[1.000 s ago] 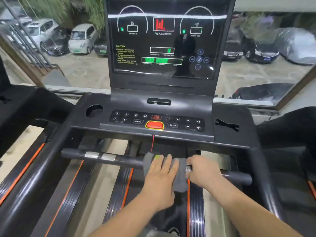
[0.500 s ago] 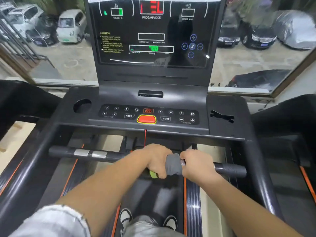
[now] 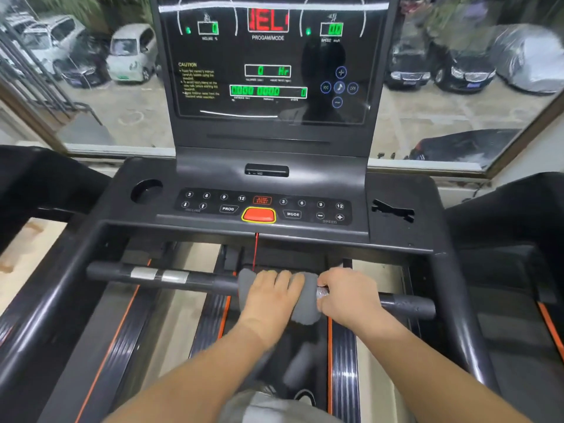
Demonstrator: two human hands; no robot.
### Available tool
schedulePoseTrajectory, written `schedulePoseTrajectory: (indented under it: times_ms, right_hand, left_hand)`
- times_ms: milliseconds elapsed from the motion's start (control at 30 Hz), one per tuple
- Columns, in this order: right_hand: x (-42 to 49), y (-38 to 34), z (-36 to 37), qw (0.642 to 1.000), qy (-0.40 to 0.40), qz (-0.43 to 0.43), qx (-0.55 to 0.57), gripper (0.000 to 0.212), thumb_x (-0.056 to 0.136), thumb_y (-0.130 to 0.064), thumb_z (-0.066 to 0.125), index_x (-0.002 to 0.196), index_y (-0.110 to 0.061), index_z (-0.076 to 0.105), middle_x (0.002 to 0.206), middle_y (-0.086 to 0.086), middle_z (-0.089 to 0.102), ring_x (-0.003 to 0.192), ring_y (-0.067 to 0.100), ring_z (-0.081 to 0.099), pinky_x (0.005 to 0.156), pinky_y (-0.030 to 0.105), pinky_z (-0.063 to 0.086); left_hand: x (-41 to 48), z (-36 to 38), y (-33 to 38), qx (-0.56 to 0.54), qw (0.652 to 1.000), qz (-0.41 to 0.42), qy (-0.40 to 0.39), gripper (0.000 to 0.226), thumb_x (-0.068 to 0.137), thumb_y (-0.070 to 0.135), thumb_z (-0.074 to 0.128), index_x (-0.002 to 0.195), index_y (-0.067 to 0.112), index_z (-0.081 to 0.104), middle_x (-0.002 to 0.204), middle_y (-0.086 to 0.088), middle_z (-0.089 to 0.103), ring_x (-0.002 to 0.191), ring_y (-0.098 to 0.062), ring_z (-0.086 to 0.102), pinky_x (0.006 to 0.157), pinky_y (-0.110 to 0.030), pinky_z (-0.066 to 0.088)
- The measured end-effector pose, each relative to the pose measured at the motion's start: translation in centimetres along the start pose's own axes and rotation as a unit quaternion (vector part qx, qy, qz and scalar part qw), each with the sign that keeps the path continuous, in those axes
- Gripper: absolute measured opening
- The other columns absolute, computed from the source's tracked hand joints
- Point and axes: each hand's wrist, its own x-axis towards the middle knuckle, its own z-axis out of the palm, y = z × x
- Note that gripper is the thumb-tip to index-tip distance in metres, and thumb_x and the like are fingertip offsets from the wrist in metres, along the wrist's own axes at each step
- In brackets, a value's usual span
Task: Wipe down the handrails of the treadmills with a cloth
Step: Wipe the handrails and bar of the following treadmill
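Your handrail (image 3: 207,282) is the dark crossbar below the console (image 3: 265,209), and its long axis runs straight left to right across you. That is what the next stroke turns on: any wipe has to slide sideways along the bar, not toward or away from you.

The cloth (image 3: 305,303) sits on the middle of the bar, draped over the top, with a fold hanging down on your side. Your left hand (image 3: 271,297) lies on it, fingers (image 3: 282,277) pressed together and bent over the bar so the cloth is clamped round it. Your right hand (image 3: 348,296) is just beside, touching the cloth's right edge, its fingers wrapped round the bare bar over a shiny metal patch; it holds no cloth.

So the left hand is the one to do the wiping. The long bare stretch lies to its left, past the two silver pads (image 3: 158,274), and I judge that is where the stroke should go. To the right, your own right hand blocks the way until it lifts.

The cloth looks grey, thick and soft, bunched rather than flat, with no staining that I can make out
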Motion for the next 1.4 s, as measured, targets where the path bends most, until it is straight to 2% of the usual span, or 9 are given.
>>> schedulePoseTrajectory:
  times_ms: [300,433,600,700,900,1100,1200,1267,1400]
  right_hand:
    - [-1.3,0.9,0.1,1.000,0.004,-0.027,0.002,0.025,0.083,-0.031,0.069,0.107,-0.030,0.065,0.105,-0.007,0.064,0.103,0.022,0.064,0.075,0.031,0.049]
    - [-1.8,2.7,-0.5,0.997,0.014,0.001,-0.076,0.031,0.087,-0.043,0.069,0.113,-0.026,0.063,0.110,-0.004,0.060,0.107,0.021,0.060,0.071,0.031,0.040]
    - [-1.8,2.8,-1.0,0.997,0.012,0.007,-0.072,0.025,0.086,-0.044,0.069,0.101,-0.025,0.063,0.101,-0.004,0.061,0.098,0.021,0.061,0.064,0.031,0.032]
    - [-2.0,2.7,-0.9,0.997,0.020,0.021,-0.065,0.023,0.086,-0.043,0.068,0.101,-0.026,0.062,0.098,-0.006,0.059,0.092,0.019,0.055,0.062,0.031,0.033]
    - [-1.5,2.6,-1.0,0.998,0.006,0.038,-0.058,0.020,0.082,-0.041,0.069,0.091,-0.027,0.058,0.093,-0.007,0.058,0.083,0.017,0.053,0.056,0.028,0.033]
    - [-1.4,2.7,-0.9,0.998,-0.003,0.049,-0.043,0.024,0.077,-0.042,0.073,0.083,-0.025,0.058,0.087,-0.008,0.062,0.078,0.016,0.057,0.053,0.026,0.032]
    - [-1.4,2.5,-1.0,0.998,-0.007,0.055,-0.044,0.022,0.077,-0.041,0.073,0.083,-0.026,0.058,0.086,-0.008,0.062,0.078,0.016,0.058,0.054,0.026,0.034]
    - [-1.4,2.5,-1.1,0.997,-0.009,0.057,-0.043,0.021,0.077,-0.041,0.073,0.086,-0.027,0.060,0.089,-0.009,0.063,0.082,0.016,0.059,0.056,0.026,0.035]
    - [-1.5,2.5,-1.3,0.997,-0.004,0.058,-0.042,0.021,0.075,-0.039,0.073,0.084,-0.024,0.062,0.085,-0.008,0.064,0.078,0.015,0.060,0.055,0.024,0.036]
  left_hand:
    - [6.1,-7.7,-3.2,-0.226,0.881,0.008,-0.416,0.047,0.062,0.020,0.084,0.106,0.024,0.067,0.098,0.002,0.073,0.091,-0.023,0.073,0.071,-0.035,0.061]
    - [1.8,-3.7,-0.8,-0.072,0.988,-0.020,-0.136,0.060,0.070,0.025,0.076,0.125,0.026,0.053,0.108,0.001,0.061,0.097,-0.027,0.062,0.080,-0.037,0.045]
    - [-3.7,2.1,1.7,-0.017,0.997,-0.030,0.071,0.088,0.071,-0.006,0.063,0.154,0.003,0.035,0.146,-0.024,0.047,0.132,-0.050,0.046,0.115,-0.064,0.028]
    - [-1.9,2.5,0.9,-0.009,0.996,-0.006,0.091,0.088,0.067,0.001,0.078,0.146,0.006,0.041,0.127,-0.020,0.059,0.108,-0.042,0.059,0.102,-0.056,0.043]
    - [2.8,-3.4,-2.8,-0.067,0.980,0.079,-0.168,0.056,0.064,0.038,0.073,0.113,0.028,0.047,0.097,0.004,0.061,0.086,-0.026,0.064,0.065,-0.033,0.042]
    - [8.2,-6.7,-4.8,-0.317,0.818,-0.002,-0.479,0.051,0.051,0.021,0.087,0.101,0.016,0.077,0.092,0.004,0.073,0.085,-0.020,0.071,0.080,-0.036,0.062]
    - [6.4,-5.7,-3.2,-0.241,0.893,0.021,-0.379,0.050,0.057,0.027,0.080,0.105,0.019,0.069,0.090,0.004,0.068,0.081,-0.021,0.068,0.069,-0.035,0.056]
    - [2.6,-3.1,-1.7,-0.109,0.981,0.011,-0.157,0.054,0.066,0.029,0.075,0.116,0.026,0.057,0.099,0.003,0.061,0.088,-0.026,0.062,0.073,-0.037,0.045]
    - [-1.8,0.9,0.5,-0.069,0.994,-0.010,0.080,0.078,0.063,0.006,0.072,0.138,0.011,0.051,0.119,-0.010,0.056,0.103,-0.035,0.053,0.096,-0.048,0.042]
